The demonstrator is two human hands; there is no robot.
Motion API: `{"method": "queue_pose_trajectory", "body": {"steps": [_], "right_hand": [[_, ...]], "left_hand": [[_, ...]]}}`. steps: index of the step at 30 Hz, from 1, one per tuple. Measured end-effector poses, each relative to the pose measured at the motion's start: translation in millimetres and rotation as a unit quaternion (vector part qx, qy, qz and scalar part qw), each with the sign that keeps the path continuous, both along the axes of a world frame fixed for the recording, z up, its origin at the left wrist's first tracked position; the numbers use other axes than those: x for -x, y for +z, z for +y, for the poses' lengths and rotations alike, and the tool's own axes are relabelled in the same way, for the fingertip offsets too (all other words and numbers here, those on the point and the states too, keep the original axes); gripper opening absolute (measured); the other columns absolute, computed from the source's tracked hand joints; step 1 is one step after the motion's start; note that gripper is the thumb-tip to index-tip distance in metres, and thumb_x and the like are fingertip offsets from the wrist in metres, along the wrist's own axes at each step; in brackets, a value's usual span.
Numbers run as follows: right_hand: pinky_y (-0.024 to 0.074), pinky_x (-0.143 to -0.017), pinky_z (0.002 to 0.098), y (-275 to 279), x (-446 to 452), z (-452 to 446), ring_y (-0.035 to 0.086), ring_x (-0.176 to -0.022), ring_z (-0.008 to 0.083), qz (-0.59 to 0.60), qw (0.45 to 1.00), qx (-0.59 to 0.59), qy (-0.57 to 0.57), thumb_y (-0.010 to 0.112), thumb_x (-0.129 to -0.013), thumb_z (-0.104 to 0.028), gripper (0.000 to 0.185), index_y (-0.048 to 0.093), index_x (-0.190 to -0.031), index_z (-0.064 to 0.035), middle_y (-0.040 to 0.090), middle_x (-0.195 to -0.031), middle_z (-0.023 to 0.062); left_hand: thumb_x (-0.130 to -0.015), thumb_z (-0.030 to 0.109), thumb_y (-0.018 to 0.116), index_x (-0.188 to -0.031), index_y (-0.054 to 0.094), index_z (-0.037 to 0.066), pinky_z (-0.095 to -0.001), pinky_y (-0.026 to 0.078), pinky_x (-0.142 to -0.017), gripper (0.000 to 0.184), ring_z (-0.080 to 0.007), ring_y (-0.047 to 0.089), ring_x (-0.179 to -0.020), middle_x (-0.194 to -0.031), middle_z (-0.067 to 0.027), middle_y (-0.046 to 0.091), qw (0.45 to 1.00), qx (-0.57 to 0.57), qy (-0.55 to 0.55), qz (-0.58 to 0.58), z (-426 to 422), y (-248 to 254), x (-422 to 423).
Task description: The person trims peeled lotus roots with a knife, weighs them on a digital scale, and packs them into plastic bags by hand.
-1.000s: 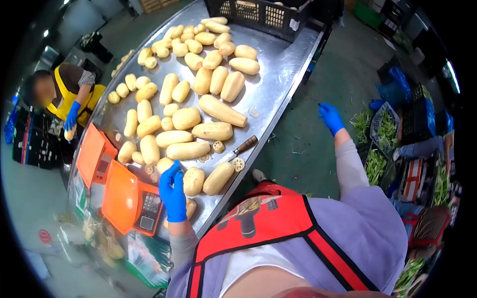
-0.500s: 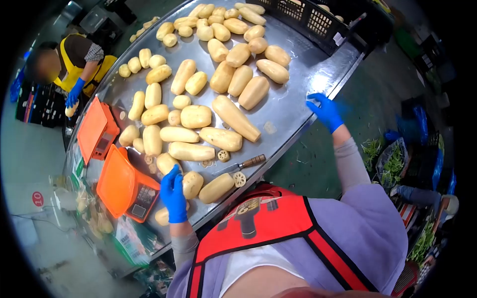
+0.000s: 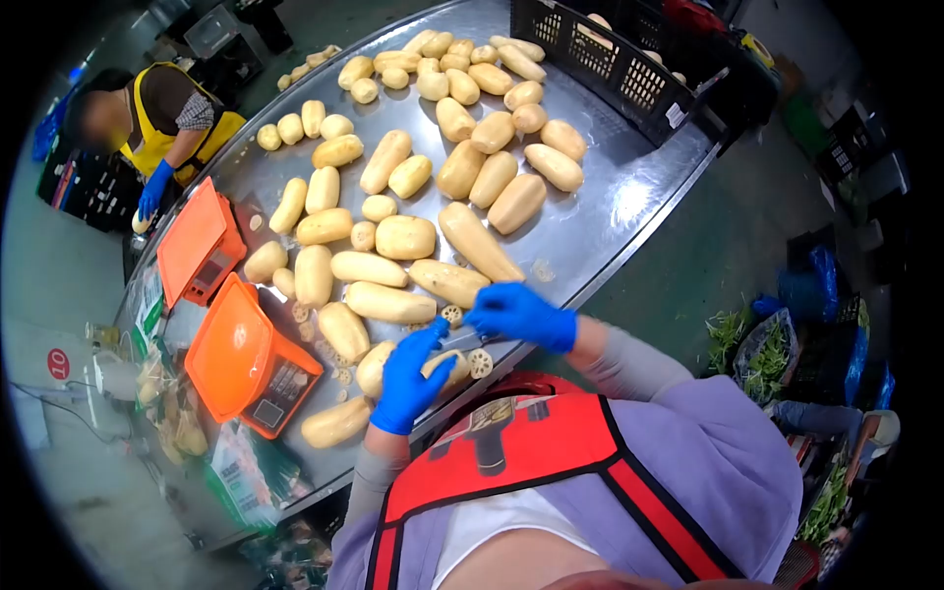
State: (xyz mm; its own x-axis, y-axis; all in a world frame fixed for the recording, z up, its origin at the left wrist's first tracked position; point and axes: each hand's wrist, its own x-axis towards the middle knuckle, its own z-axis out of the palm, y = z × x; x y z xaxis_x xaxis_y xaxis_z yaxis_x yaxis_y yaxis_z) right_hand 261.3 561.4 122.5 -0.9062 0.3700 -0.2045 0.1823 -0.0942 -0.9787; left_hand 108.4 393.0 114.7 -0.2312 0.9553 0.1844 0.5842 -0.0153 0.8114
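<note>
My left hand [image 3: 409,385], in a blue glove, is open with thumb and fingers apart, over peeled lotus root pieces near the table's front edge. One cut lotus root [image 3: 456,370] lies partly hidden beneath it; whether they touch is unclear. My right hand [image 3: 526,317], also gloved in blue, is closed, its fingers curled where a wooden-handled knife lay earlier. The hand hides that spot, so I cannot make out what it holds. Two small lotus root slices lie close by: one slice [image 3: 451,315] at the right fingertips, another slice [image 3: 480,363] just below.
Many lotus roots [image 3: 405,238] cover the metal table [image 3: 610,231]. Two orange scales [image 3: 236,354] stand at its left side, and a black crate [image 3: 610,69] at the far right corner. Across the table is a person [image 3: 177,123] in a yellow apron, one blue-gloved hand lowered.
My right hand has moved left from the table's right edge to the knife's place. My left hand has shifted right and lowered over the lotus roots. The view has turned slightly.
</note>
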Motion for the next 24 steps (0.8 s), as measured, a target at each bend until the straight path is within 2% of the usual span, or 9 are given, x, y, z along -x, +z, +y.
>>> {"method": "queue_pose_trajectory", "body": {"steps": [2,6,7,8,9,15,19,23,24], "right_hand": [[0.0483,-0.066,0.0271,19,-22,26,0.058,-0.07,0.013,0.088,0.989,0.118,-0.03,0.058,-0.083,-0.007,0.006,0.058,-0.082,-0.0008,0.061,-0.076,0.0074],[0.0467,-0.072,0.0338,9,-73,93,0.057,-0.078,0.0243,0.382,0.894,0.222,-0.074,0.053,-0.086,-0.035,0.035,0.056,-0.102,-0.0039,0.057,-0.086,0.0086],[0.046,-0.074,0.0341,2,-75,116,0.056,-0.075,0.0222,0.321,0.895,0.299,-0.085,0.051,-0.087,-0.037,0.041,0.054,-0.114,-0.0063,0.057,-0.084,0.0074],[0.0454,-0.07,0.0315,-17,-69,144,0.056,-0.071,0.02,0.115,0.96,0.19,-0.171,0.054,-0.086,-0.032,0.038,0.057,-0.114,-0.0064,0.06,-0.082,0.0069],[0.045,-0.066,0.0293,-59,-72,173,0.057,-0.069,0.0142,-0.1,0.941,-0.25,-0.203,0.061,-0.083,-0.025,0.026,0.065,-0.098,-0.0034,0.062,-0.077,0.0057],[0.0476,-0.062,0.0322,-53,-45,267,0.06,-0.063,0.018,-0.046,0.904,-0.275,-0.323,0.066,-0.075,-0.026,0.022,0.067,-0.072,-0.0041,0.062,-0.065,0.007],[0.0484,-0.071,0.0337,-90,-30,370,0.061,-0.076,0.0203,-0.065,0.875,-0.377,-0.297,0.069,-0.072,-0.029,0.033,0.063,-0.097,-0.0088,0.064,-0.085,0.0085],[0.0475,-0.081,0.0339,-97,-4,439,0.059,-0.088,0.0239,-0.056,0.897,-0.347,-0.267,0.072,-0.07,-0.032,0.059,0.05,-0.121,-0.0117,0.06,-0.105,0.0132],[0.0472,-0.082,0.0345,-110,5,463,0.059,-0.091,0.0251,-0.077,0.892,-0.356,-0.266,0.073,-0.069,-0.032,0.061,0.05,-0.121,-0.0118,0.06,-0.105,0.0147]], "left_hand": [[-0.074,0.004,0.066,-0.122,0.051,0.002,-0.0299,0.047,-0.078,0.05,-0.0182,0.058,-0.088,-0.106,-0.011,0.06,0.992,-0.009,0.095,-0.087,-14,-7,12],[-0.078,0.001,0.064,-0.113,0.054,-0.001,-0.0279,0.046,-0.081,0.036,-0.0141,0.056,-0.089,-0.107,-0.009,0.059,0.949,-0.047,0.254,-0.18,-51,-35,49],[-0.08,0.001,0.063,-0.103,0.058,-0.001,-0.0278,0.047,-0.08,0.024,-0.0142,0.057,-0.086,-0.103,-0.0097,0.061,0.932,-0.075,0.284,-0.211,-56,-36,56],[-0.081,0.002,0.062,-0.098,0.059,-0.001,-0.0274,0.047,-0.078,0.018,-0.0141,0.057,-0.084,-0.099,-0.0101,0.063,0.927,-0.073,0.299,-0.213,-63,-36,64],[-0.081,0.002,0.062,-0.094,0.06,-0.001,-0.0271,0.047,-0.077,0.013,-0.0139,0.058,-0.082,-0.095,-0.0104,0.064,0.922,-0.079,0.312,-0.215,-65,-37,71],[-0.083,0.007,0.062,-0.069,0.054,0.004,-0.0232,0.041,-0.059,0.017,-0.0086,0.049,-0.062,-0.068,-0.002,0.056,0.865,-0.087,0.428,-0.249,-37,-33,60],[-0.08,0.004,0.065,-0.063,0.048,0.008,-0.0229,0.037,-0.052,0.024,-0.0069,0.043,-0.055,-0.059,0.0015,0.049,0.845,-0.091,0.478,-0.22,0,-47,38],[-0.077,-0.002,0.064,-0.09,0.056,0.003,-0.0221,0.043,-0.066,0.016,-0.0089,0.049,-0.07,-0.084,-0.003,0.056,0.857,-0.06,0.493,-0.139,37,-47,3],[-0.075,-0.004,0.061,-0.12,0.049,0.004,-0.0244,0.044,-0.075,0.047,-0.0115,0.05,-0.085,-0.108,-0.0059,0.054,0.859,-0.033,0.476,-0.184,56,-22,-12]]}}
